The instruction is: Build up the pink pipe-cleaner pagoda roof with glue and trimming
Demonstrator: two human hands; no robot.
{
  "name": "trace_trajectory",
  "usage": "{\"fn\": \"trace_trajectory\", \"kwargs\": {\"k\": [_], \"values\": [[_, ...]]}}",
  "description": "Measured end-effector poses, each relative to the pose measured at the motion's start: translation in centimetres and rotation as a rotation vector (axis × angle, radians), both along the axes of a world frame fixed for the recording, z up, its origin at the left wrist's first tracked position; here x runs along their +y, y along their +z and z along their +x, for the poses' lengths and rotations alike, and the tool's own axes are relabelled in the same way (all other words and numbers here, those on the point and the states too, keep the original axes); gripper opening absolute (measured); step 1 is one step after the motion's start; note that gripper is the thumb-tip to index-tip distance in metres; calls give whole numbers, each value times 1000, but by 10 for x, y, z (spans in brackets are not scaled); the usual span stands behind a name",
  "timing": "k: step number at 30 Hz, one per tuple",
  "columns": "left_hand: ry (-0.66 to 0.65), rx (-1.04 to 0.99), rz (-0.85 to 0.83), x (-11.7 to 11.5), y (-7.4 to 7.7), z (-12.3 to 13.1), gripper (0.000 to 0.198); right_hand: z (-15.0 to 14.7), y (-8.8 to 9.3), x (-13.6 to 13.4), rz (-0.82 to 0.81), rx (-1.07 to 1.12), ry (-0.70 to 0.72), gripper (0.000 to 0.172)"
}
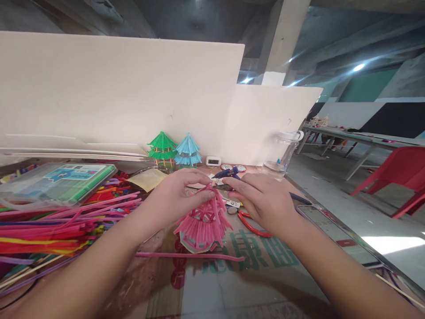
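Both left hand (172, 195) and right hand (262, 199) pinch pink roof (202, 226).

White partition boards (116, 93), concrete ceiling (206, 17)

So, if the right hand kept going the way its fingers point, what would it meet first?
Probably the left hand: the right hand points leftward over the pink pipe-cleaner roof, and the left fingertips sit right there at its top, though depth is unclear.
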State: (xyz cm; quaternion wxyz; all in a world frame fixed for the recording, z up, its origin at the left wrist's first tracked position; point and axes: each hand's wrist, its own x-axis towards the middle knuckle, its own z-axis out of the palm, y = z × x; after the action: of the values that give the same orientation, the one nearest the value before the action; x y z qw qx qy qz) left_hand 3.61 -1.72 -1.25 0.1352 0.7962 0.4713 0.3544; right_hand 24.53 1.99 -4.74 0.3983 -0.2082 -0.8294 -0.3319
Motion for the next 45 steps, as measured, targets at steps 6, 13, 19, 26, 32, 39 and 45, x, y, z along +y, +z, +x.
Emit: {"fn": "trace_trajectory", "kwargs": {"k": [6,13,19,26,32,39,45], "values": [[56,59,-16,3,4,-7,27,12,13,-2,-1,79,-31,27],[148,98,-42,10,6,-19,35,27,25,-2,45,180,-124,24],[152,73,-4,9,5,-18,38,23,26,-3,67,106,-138,26],[72,94,60,9,4,-21,35,22,25,-2,76,103,-135,28],[114,106,8,7,4,-19,36,20,23,-2,74,83,-119,29],[67,49,-4,2,3,-8,29,7,17,-8,18,25,20,29],[28,-31,-18,1,-2,-1,28,3,9,-7,17,-17,17,25]]}}
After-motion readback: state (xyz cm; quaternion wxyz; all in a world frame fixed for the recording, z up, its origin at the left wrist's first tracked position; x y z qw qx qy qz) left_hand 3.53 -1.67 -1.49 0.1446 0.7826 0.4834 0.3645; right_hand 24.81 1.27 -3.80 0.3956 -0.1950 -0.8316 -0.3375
